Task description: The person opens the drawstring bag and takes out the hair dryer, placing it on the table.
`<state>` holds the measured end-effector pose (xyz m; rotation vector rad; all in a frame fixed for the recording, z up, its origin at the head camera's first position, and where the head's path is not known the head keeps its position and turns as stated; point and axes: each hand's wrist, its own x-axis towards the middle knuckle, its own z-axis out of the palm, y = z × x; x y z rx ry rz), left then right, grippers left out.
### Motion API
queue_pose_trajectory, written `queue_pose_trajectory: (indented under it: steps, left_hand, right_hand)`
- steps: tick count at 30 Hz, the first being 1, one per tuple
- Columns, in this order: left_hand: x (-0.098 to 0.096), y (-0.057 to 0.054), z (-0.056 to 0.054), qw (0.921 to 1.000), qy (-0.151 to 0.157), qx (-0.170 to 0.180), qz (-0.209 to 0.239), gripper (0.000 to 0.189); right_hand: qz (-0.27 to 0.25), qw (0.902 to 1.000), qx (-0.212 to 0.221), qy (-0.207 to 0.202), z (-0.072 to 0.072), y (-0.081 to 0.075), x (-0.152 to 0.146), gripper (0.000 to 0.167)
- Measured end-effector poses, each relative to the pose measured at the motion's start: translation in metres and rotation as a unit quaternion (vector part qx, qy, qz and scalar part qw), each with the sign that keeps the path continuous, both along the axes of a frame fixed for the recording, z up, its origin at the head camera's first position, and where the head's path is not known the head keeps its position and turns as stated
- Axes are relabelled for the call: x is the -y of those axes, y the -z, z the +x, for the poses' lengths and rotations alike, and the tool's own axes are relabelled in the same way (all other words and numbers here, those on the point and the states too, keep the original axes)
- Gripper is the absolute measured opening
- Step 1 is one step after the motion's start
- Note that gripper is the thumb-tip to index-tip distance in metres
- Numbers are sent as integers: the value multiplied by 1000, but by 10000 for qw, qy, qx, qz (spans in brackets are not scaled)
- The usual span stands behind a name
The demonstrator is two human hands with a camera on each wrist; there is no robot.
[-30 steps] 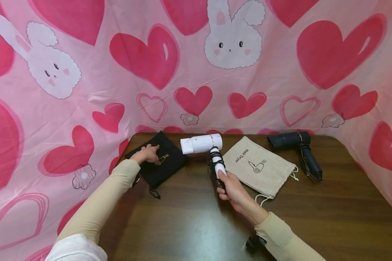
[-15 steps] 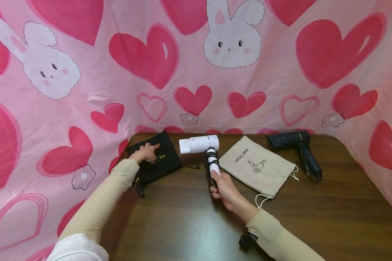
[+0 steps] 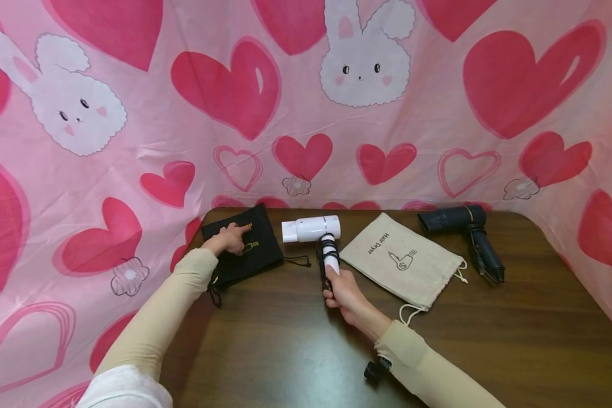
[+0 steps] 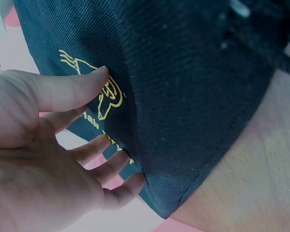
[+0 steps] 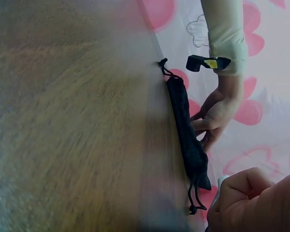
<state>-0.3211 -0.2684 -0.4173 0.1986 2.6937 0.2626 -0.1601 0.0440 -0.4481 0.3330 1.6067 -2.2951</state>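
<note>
My left hand (image 3: 228, 238) rests on a black drawstring bag (image 3: 267, 243) at the back left of the table. In the left wrist view its thumb (image 4: 72, 89) and loosely bent fingers touch the cloth around a yellow hair dryer print (image 4: 108, 96). My right hand (image 3: 345, 292) grips the handle of a white hair dryer (image 3: 311, 228), its nozzle pointing left toward the bag. Black cord (image 3: 328, 245) is wound around that handle. The right wrist view shows the black bag (image 5: 181, 121) edge-on, with the left hand (image 5: 215, 118) against it.
Right of the white dryer, a beige drawstring bag (image 3: 403, 263) printed "Hair Dryer" lies flat. A black hair dryer (image 3: 454, 218) with a wound cord lies at the back right. A pink curtain (image 3: 306, 113) with hearts and rabbits hangs behind the brown table (image 3: 285, 351).
The black bag has turned clockwise under my left hand, and a drawstring loop now sticks out on its right. My right hand and the white hair dryer have shifted slightly left.
</note>
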Motion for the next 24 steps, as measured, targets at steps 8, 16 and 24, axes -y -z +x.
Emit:
queue_pose_trajectory:
  steps: [8,16,24]
  left_hand:
    - [2,2,1,9999,69,-76,40,82]
    - [0,3,1,9999,93,-45,47,83]
    - [-2,-3,5,9999,118,-9,54,81]
  right_hand:
    - [76,9999,75,-9,-3,3,3,26]
    - [197,9997,105,16,-7,6,3,25]
    - [300,9994,81,-140,-10,7,1,25]
